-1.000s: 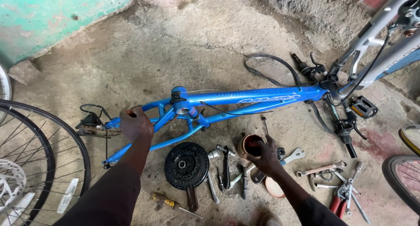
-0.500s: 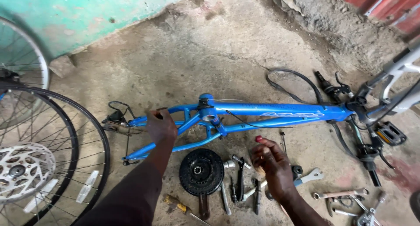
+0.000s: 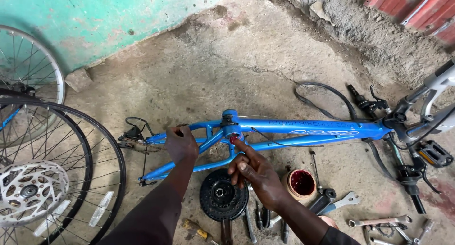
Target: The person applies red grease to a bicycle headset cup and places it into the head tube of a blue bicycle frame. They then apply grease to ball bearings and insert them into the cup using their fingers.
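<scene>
I see the blue bicycle frame (image 3: 284,131) lying flat on the concrete floor (image 3: 227,60), between 2 wheels and scattered tools. My left hand (image 3: 181,144) is clamped around a rear stay. My right hand (image 3: 256,171) is half-curled, holding nothing, its forefinger pressing red grease at the frame's bottom bracket, beside the grease tub (image 3: 301,183) and black chainring (image 3: 222,195).

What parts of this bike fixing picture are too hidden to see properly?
Head view:
- Inside the frame shell: the right hand has a fingertip over its opening.
- Frame tube under the left hand: covered by its grip.
- Fork: cut off at the right edge.
- Tools: cut off at the bottom edge.
</scene>
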